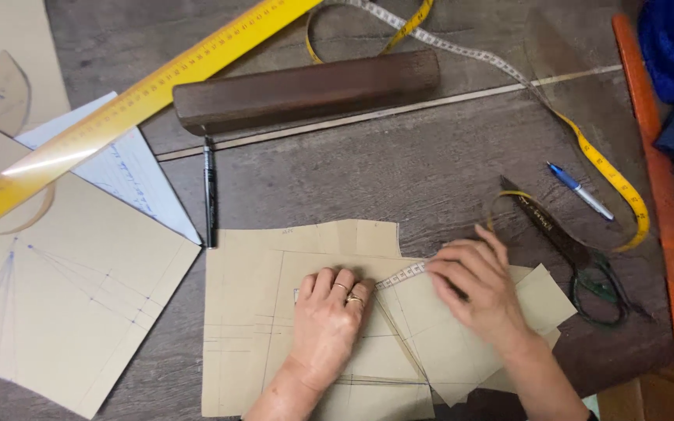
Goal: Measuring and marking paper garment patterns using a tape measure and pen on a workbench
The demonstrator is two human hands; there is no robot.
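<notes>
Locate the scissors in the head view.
The scissors lie on the wooden table at the right, just beyond the right hand, below the blue pen and inside the tape measure's curve.

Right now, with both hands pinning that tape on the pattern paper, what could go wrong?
1. The short white measuring tape strip spans only between the left hand and right hand; it may slip off the pencil line.
2. The overlapping tan pattern paper pieces look loose and could shift.
3. The dark-handled scissors lie near the right hand.
</notes>
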